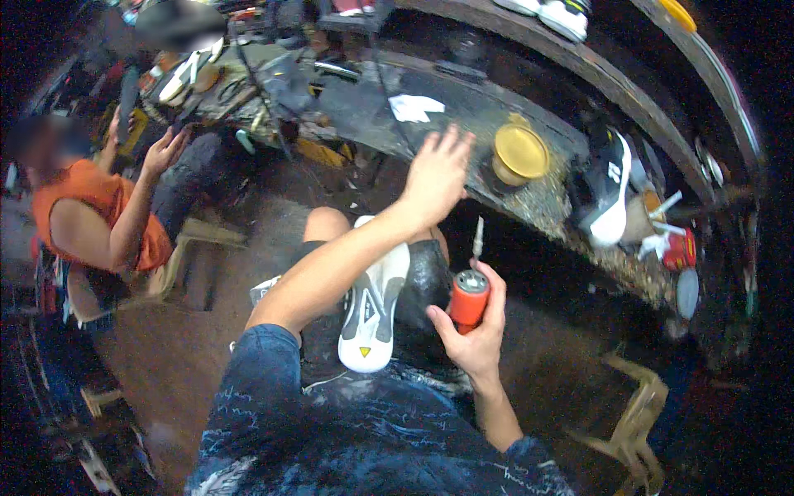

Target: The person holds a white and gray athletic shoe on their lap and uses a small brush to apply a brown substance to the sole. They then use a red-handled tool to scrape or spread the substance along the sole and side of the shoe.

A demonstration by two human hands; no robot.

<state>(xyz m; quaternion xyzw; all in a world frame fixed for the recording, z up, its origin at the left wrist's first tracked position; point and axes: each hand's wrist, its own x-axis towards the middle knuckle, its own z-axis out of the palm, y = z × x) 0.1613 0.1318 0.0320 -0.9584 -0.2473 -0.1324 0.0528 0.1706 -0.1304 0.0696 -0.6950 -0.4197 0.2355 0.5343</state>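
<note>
My right hand is wrapped round a red cylinder with a grey metal end. A thin pointed shaft sticks up by its fingertips; whether it belongs to the cylinder I cannot tell. My left hand reaches over the bench edge with fingers stretched out and nothing in it. Just right of it stands a tub with a mustard-yellow lid. Across my lap lies a white shoe, its white and grey sole facing up; my left forearm crosses above it and hides part of it.
A cluttered dark workbench runs along the far side, with a white scrap on it. A black and white shoe and a red packet are at right. Shelves hold more shoes. A person in orange sits at left.
</note>
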